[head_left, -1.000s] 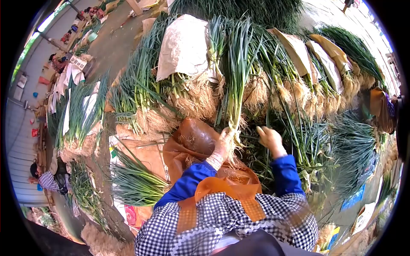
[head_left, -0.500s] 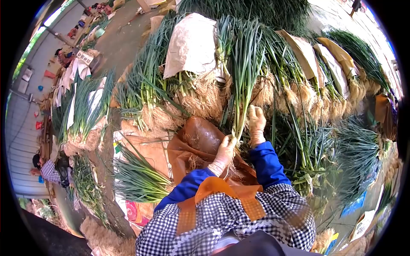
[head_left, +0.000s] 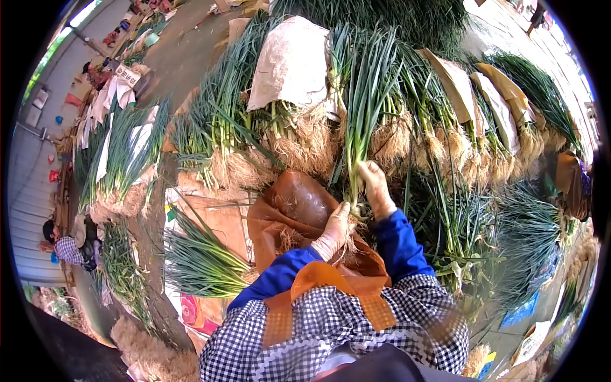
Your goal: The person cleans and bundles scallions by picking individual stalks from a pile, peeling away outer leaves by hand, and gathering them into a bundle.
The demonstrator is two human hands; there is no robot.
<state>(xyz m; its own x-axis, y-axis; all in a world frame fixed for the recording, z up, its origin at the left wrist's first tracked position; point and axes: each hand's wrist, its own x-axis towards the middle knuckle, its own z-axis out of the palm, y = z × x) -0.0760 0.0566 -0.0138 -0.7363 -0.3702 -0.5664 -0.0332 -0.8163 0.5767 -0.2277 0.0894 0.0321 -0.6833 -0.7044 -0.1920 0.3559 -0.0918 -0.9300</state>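
Note:
A bunch of green onions [head_left: 367,95] stands upright in front of me, leaves pointing away and roots toward my lap. Around its lower end, just above the roots, my left hand [head_left: 334,232] is closed. My right hand [head_left: 378,192] is a little higher on the right side, its curled fingers pressed against the pale stalks. Loose roots hang below the left hand over a brown apron [head_left: 299,204] spread across my lap. To the left, another, smaller bunch of green onions [head_left: 207,260] lies on a flattened sack [head_left: 219,219].
Rooted onion bundles, some covered by a white sack [head_left: 289,63], line the far side. Stripped leaves [head_left: 452,216] and another onion pile [head_left: 528,242] lie to the right. At far left, another person [head_left: 69,249] sits near more onions [head_left: 127,159].
My right hand has moved left and inward, from beside the bunch to touching its stalks. The left hand keeps its hold near the roots. The view has shifted slightly.

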